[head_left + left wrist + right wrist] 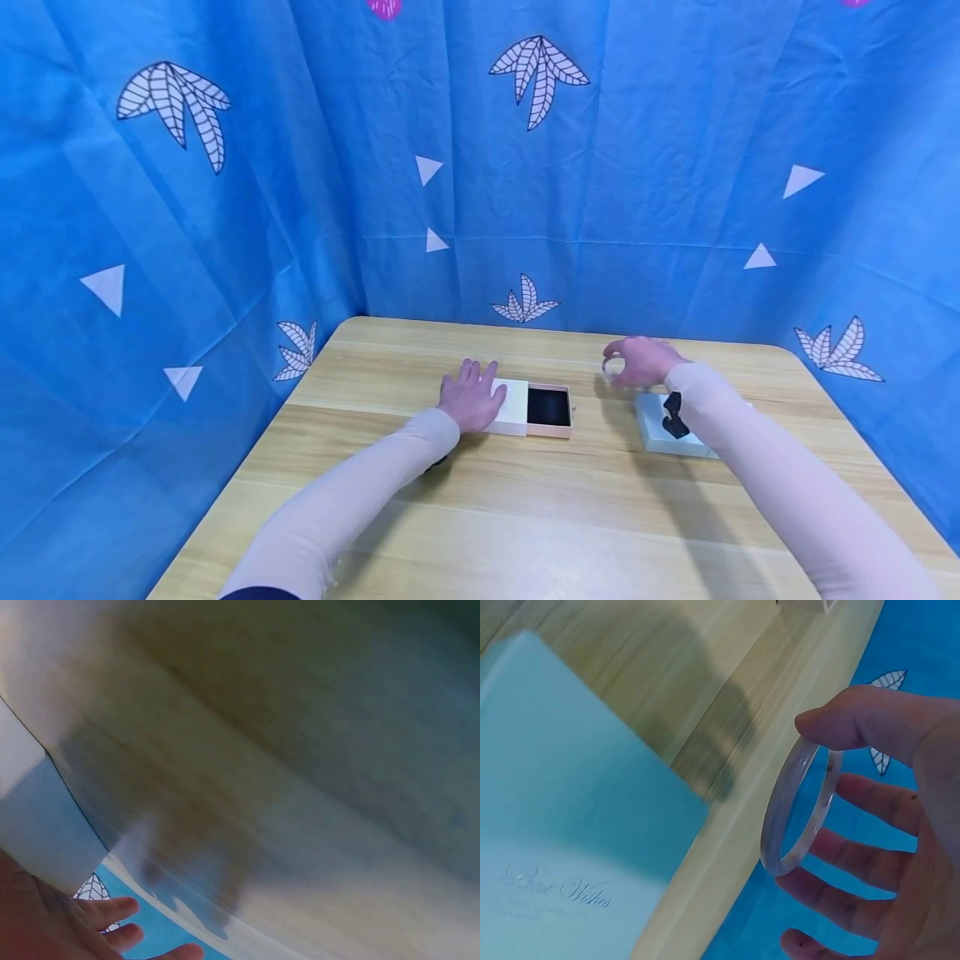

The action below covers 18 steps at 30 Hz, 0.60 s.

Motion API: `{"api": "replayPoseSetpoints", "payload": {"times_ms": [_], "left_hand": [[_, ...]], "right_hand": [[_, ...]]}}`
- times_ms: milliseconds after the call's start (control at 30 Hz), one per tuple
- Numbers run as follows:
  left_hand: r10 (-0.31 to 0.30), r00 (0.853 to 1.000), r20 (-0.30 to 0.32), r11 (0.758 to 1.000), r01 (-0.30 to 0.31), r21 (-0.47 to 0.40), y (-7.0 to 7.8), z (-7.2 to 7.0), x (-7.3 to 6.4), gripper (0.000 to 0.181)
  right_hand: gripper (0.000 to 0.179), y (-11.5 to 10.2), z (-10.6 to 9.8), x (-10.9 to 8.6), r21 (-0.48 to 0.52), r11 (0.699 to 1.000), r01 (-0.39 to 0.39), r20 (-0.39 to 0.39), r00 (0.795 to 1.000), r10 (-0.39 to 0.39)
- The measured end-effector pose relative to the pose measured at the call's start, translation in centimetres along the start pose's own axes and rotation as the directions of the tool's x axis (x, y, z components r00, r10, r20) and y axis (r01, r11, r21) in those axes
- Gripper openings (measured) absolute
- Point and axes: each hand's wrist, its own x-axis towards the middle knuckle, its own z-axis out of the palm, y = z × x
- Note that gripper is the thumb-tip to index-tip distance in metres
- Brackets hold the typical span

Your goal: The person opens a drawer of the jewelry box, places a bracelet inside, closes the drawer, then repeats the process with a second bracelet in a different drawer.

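Note:
A pale translucent bangle (789, 802) is pinched between the thumb and fingers of my right hand (643, 361), raised above the table. Below that hand lies a light blue box (660, 429), printed with "Best Wishes" in the right wrist view and partly covered by my sleeve in the head view. My left hand (472, 396) rests with spread, straight fingers on the white sleeve (513, 408) of a small drawer box. Out of the sleeve's right side sticks the drawer (567, 432), pinkish with a black lining (548, 407).
The wooden table (570, 517) has rounded far corners. A blue curtain (645, 208) with leaf and triangle prints hangs behind it and along both sides. Both forearms reach in from the near edge.

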Motion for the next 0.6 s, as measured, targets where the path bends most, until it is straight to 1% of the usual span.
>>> {"api": "replayPoseSetpoints", "payload": {"times_ms": [267, 500, 600], "left_hand": [[-0.003, 1.000, 0.003, 1.000, 0.003, -0.009, 0.0, 0.1, 0.0, 0.071], [-0.002, 1.000, -0.004, 1.000, 0.002, -0.016, -0.1, 0.1, 0.0, 0.070], [-0.004, 1.000, -0.003, 1.000, 0.004, -0.013, -0.1, 0.2, 0.1, 0.071]], "right_hand": [[0.053, -1.3, 0.0, -0.5, -0.002, 1.000, 0.022, 0.000, 1.000, -0.022], [0.051, -2.4, -0.2, -0.8, -0.020, 0.999, 0.041, -0.018, 0.999, -0.041], [0.051, -2.9, -0.2, -1.0, -0.017, 0.999, 0.050, -0.012, 0.999, -0.050]]}}
